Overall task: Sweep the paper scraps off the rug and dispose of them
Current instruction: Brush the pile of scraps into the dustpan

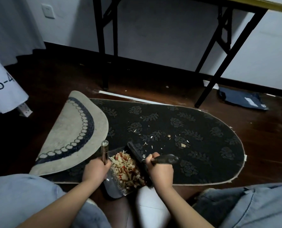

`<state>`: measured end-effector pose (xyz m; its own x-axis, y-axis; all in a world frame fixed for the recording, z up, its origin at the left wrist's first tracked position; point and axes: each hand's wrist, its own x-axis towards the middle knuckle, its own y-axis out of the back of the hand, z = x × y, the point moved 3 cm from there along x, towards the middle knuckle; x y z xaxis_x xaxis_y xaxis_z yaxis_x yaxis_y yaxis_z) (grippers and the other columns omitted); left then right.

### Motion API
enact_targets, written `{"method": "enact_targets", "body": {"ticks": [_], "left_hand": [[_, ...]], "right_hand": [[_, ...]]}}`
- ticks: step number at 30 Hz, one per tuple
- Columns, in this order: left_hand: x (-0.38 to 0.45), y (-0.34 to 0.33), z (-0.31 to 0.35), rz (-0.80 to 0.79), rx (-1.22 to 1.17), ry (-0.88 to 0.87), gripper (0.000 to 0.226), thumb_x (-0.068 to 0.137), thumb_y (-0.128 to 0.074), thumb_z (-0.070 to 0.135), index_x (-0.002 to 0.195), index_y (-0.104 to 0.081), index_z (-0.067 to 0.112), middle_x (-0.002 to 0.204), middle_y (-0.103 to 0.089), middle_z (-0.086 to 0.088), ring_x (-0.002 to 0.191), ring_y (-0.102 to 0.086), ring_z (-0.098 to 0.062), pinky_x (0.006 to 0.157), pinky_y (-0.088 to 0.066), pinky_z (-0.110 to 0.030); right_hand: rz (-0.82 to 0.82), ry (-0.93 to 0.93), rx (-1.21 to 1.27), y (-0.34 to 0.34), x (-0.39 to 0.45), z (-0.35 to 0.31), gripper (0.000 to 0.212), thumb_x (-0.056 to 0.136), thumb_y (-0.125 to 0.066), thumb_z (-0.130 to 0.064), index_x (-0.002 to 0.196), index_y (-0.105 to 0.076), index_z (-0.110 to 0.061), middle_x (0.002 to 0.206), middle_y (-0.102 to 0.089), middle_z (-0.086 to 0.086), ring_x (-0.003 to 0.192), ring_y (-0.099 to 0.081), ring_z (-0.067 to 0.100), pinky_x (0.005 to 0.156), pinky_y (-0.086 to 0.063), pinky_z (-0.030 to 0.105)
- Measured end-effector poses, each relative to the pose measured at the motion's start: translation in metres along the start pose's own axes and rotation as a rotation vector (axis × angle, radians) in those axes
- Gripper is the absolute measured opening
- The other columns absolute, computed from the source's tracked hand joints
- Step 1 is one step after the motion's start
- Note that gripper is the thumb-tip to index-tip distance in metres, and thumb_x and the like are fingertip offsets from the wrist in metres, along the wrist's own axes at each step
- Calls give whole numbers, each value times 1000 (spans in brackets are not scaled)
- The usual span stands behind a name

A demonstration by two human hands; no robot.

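Left hand [95, 170]: I gripped the clear-handled grey dustpan [119, 181], heaped with scraps.
Right hand [160, 170]: I gripped the black brush [137, 153].
Beyond: loose paper scraps [153, 137] on the dark floral rug [202, 137].

The folded-over rug flap [71, 132] closes the left side, the table legs [222, 63] stand behind, and the dark rug [194, 139] lies open rightwards.

Both hands [96, 170] [160, 171] in closed grip
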<state>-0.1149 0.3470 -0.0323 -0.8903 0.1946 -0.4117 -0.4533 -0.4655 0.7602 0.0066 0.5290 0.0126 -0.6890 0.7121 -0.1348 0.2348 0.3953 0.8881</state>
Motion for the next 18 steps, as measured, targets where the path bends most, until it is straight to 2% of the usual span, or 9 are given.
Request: {"method": "enact_targets", "body": {"ticks": [3, 6, 8, 10, 12, 14, 18], "left_hand": [[0, 1, 6, 19, -44, 18, 40, 92, -49, 39, 72, -67, 8, 53, -68, -3, 59, -66, -19, 63, -50, -28], [0, -1, 14, 27, -108, 31, 41, 92, -48, 39, 70, -67, 10, 49, -66, 0, 56, -65, -17, 59, -48, -27], [1, -1, 20, 43, -169, 31, 43, 93, -48, 41, 70, -67, 10, 50, -67, 0, 56, -65, -18, 65, -52, -29], [4, 1, 26, 72, -205, 23, 45, 93, -48, 41, 66, -66, 10, 51, -67, 0, 58, -66, -19, 68, -54, -30], [6, 3, 32, 109, -220, 13, 49, 95, -47, 41, 59, -63, 12, 51, -66, -1, 62, -67, -21, 69, -51, -29], [7, 6, 37, 123, -253, 9, 49, 96, -46, 40, 57, -61, 14, 52, -66, -1, 63, -67, -23, 71, -51, -30], [11, 10, 41, 138, -313, 34, 46, 95, -47, 39, 59, -61, 13, 53, -66, -2, 62, -66, -22, 68, -50, -29]], "right_hand": [[50, 3, 78, 14, 0, -8, 47, 90, -33, -47, 95, -65, -13, 89, -69, 18, 89, -65, 39, 74, -49, 39], [21, 57, 46, 20, 3, -20, 37, 94, -39, -43, 93, -64, -15, 83, -68, 11, 86, -66, 35, 69, -49, 34], [-13, 135, 54, 25, 2, -28, 38, 94, -27, -43, 89, -58, -23, 76, -57, -5, 78, -64, 23, 60, -39, 28], [-17, 215, 10, 28, 2, -37, 47, 89, -12, -46, 91, -55, -25, 77, -50, -9, 78, -64, 21, 61, -38, 28], [10, 227, -3, 37, 4, -43, 41, 92, -25, -47, 94, -58, -23, 78, -61, 0, 80, -65, 27, 67, -48, 32], [26, 221, 84, 48, 3, -49, 31, 93, -41, -44, 91, -61, -20, 71, -63, 3, 77, -66, 28, 69, -51, 35], [89, 296, 104, 80, 4, -56, 26, 95, -43, -41, 84, -55, -20, 59, -50, -3, 62, -54, 18, 56, -33, 29]]}}
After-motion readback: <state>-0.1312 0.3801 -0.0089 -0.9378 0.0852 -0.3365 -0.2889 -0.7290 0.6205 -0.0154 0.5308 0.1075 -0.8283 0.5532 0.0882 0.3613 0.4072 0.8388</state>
